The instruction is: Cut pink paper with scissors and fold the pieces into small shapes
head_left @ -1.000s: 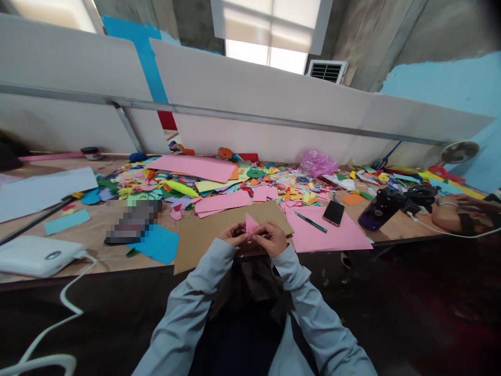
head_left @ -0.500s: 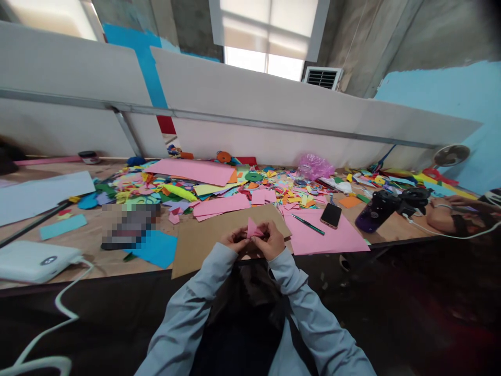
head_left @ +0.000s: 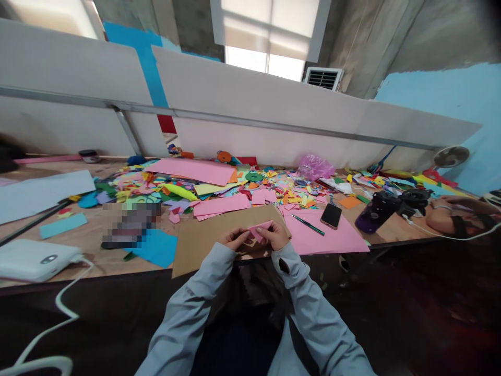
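Observation:
A small folded piece of pink paper (head_left: 260, 230) is held up between both hands, over the near edge of the table. My left hand (head_left: 237, 239) pinches its left side with thumb and fingers. On the other side my right hand (head_left: 277, 236) grips it, the thumb lying across its front. Under and behind the hands lies a brown cardboard sheet (head_left: 203, 240). To the right of them are a large pink sheet (head_left: 336, 242), a dark green pen (head_left: 308, 224) and a phone (head_left: 331, 215).
Colourful paper scraps (head_left: 289, 193) heap along the back. At left are a blue sheet (head_left: 156, 250), a blurred-out dark object (head_left: 131, 227) and a white power bank (head_left: 39, 261) with a cable. A purple bottle (head_left: 371, 216) stands at right, near another person's arm (head_left: 442, 216).
The pink paper has turned from standing point-up to lying more sideways, its top edge now flatter. My right hand has rotated and shifted slightly right; my left hand stays on the paper.

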The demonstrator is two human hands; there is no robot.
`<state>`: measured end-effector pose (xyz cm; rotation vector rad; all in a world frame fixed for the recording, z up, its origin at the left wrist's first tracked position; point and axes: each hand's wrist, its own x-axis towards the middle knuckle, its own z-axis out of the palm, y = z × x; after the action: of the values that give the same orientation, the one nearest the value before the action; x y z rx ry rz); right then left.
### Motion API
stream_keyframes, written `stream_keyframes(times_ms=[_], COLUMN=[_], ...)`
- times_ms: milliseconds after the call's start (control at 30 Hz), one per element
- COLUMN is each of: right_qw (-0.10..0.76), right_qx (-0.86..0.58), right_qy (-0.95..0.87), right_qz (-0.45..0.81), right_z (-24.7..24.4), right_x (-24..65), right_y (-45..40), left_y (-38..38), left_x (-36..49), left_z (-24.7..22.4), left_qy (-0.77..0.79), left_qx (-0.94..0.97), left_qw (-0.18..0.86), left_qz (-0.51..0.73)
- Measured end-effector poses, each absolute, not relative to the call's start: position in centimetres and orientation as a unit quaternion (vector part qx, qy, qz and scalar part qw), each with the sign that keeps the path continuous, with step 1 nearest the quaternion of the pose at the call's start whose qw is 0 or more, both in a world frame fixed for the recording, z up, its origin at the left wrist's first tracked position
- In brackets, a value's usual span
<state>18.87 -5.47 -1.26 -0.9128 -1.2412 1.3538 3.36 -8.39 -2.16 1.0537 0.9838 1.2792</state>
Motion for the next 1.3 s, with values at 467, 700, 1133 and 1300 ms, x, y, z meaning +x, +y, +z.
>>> stream_keyframes(times_ms=[467,700,1133,1300], right_qw=[0.499,0.526,0.411,0.398], right_qx=[-0.365,-0.359,-0.360,-0.353], right_qy=[-0.512,-0.477,-0.585,-0.618], right_qz=[0.596,0.605,0.599,0.579], right_z=[-1.4,-1.1,0.0,0.1], right_x=[18.5,17.7,19.7,19.5], right_y=[-6.2,-6.8,-6.4,-6.8], left_y=[-7.7,-8.1,-7.7,-7.8], left_x=[3.4,4.2,3.7,3.4], left_z=[-2.4,-2.7,-2.8,-2.4], left_qy=[0.418,0.412,0.443,0.448], left_qx=[0.452,0.489,0.521,0.575], left_qw=[0.540,0.530,0.473,0.425], left_qz=[0.574,0.557,0.555,0.537])
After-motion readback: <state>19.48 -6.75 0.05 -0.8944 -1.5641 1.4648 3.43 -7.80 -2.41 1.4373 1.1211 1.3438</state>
